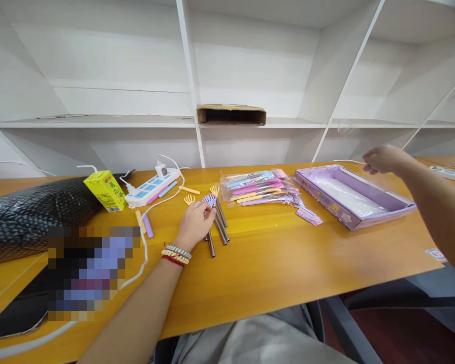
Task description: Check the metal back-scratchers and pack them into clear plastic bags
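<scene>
My left hand rests on the wooden table, fingers curled round a bundle of small hand-shaped back scratchers with metal shafts and coloured heads. My right hand reaches out to the far right, past the back corner of an open purple display box, with its fingers pinched together on the edge of a clear plastic sheet that is hard to make out. Between the hands lies a pile of bagged scratchers in pink, blue and yellow.
A white power strip with its cable, a yellow drink carton, black bubble wrap and loose pastel handles lie at the left. White shelves with a cardboard box stand behind. Small labels lie near the box.
</scene>
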A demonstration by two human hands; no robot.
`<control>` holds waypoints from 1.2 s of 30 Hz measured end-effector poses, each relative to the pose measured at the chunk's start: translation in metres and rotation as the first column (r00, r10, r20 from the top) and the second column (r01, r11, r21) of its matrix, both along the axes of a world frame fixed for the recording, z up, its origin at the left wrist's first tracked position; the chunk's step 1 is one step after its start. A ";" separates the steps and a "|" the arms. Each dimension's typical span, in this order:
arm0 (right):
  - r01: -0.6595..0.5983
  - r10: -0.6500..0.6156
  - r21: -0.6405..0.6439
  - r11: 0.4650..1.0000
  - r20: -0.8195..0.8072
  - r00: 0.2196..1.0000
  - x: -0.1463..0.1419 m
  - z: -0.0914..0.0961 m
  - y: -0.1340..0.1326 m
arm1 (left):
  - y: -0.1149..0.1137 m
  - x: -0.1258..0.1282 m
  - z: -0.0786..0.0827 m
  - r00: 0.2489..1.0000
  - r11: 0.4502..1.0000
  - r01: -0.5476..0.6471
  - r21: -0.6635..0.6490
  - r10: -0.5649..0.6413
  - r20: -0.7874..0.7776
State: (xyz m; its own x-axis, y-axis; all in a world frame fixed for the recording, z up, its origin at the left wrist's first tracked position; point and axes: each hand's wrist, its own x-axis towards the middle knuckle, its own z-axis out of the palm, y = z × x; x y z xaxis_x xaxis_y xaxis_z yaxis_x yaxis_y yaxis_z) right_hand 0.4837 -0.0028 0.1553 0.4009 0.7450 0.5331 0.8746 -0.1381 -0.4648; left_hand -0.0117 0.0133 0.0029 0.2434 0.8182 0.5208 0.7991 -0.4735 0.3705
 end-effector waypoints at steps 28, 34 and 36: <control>-0.904 0.526 0.013 0.427 -0.817 0.236 -0.227 -0.152 -0.002 | -0.004 0.018 0.009 0.461 0.922 0.264 -0.284 0.138 0.877; -0.709 0.517 0.103 0.698 -0.757 0.399 -0.207 -0.153 0.015 | 0.000 0.011 -0.006 0.893 0.974 0.086 -0.210 0.018 0.450; -0.628 0.485 0.027 0.778 -0.661 0.572 -0.204 -0.159 0.019 | -0.004 0.011 -0.008 0.982 0.984 0.113 -0.139 -0.089 0.170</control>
